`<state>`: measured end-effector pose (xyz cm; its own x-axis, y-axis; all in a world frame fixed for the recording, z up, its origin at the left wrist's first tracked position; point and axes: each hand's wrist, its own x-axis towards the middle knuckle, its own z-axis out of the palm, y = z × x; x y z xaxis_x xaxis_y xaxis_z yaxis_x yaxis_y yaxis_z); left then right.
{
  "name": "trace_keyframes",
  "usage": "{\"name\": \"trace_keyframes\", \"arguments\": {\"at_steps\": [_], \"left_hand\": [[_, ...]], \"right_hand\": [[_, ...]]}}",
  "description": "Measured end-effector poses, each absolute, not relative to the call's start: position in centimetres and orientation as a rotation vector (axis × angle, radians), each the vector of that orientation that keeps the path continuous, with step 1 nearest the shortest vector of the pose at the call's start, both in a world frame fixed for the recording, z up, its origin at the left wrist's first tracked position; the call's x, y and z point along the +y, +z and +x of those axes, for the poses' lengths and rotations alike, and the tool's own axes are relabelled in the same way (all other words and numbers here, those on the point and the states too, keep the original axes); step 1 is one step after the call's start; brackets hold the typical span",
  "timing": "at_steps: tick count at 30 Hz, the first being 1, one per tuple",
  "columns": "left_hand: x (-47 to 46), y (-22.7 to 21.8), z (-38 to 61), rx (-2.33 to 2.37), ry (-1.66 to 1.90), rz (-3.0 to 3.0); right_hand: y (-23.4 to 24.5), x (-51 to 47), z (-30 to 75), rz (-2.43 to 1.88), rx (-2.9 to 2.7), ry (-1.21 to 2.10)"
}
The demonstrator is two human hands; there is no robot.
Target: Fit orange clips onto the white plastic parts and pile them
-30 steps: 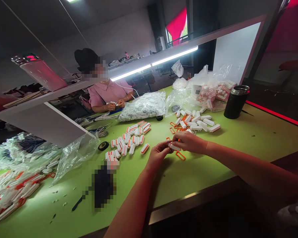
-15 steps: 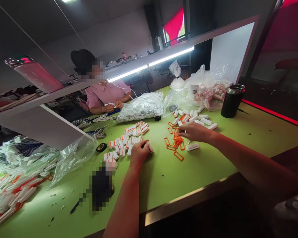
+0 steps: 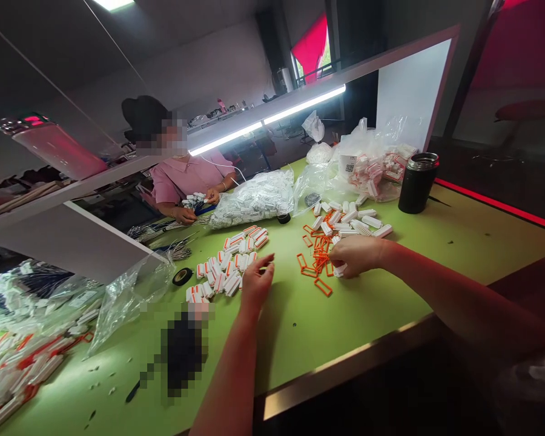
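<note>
The white plastic piece (image 3: 340, 270), at the edge of the orange clips (image 3: 320, 257) on the green table (image 3: 390, 303), is pinched in the curled right hand (image 3: 356, 254). The left hand (image 3: 257, 280) hovers loosely open and empty beside the assembled pieces (image 3: 227, 272). The bag label (image 3: 347, 165) is too small to read.

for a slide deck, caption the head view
Right hand grasps a white connector beside orange frames; left hand open.

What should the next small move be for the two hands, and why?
Probably bring the left hand over to the right hand. The left is open and empty beside the orange-banded pieces, while the right curls on a white piece at the loose orange frames; fitting a frame likely needs both hands.
</note>
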<state>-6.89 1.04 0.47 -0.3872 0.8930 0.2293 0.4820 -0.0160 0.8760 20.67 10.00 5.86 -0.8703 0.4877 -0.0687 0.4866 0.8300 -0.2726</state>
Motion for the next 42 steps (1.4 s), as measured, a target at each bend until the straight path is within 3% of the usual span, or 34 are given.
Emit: {"name": "trace_keyframes", "arguments": {"at_steps": [4,9,14,20,26,42], "left_hand": [[0.1,0.3,-2.4,1.310,1.197,1.091],[-0.5,0.4,-0.1,1.043,1.146,0.803],[0.4,0.9,-1.4,1.059,1.375,0.540],[1.0,2.0,-2.8,1.103,1.602,0.284],[1.2,2.0,-2.8,1.076,1.602,0.235],[1.3,1.3,-3.0,1.073,1.565,0.252]], "right_hand": [[6.6,8.9,20.0,-0.654,-2.905,0.517],[6.3,7.9,18.5,-0.506,-2.763,0.535],[6.0,8.2,18.0,-0.607,-2.553,0.533],[5.7,7.2,17.6,-0.773,-3.149,0.482],[5.4,5.3,16.6,-1.070,-3.160,0.245],[6.1,5.2,17.2,-0.788,-3.303,0.218]]}}
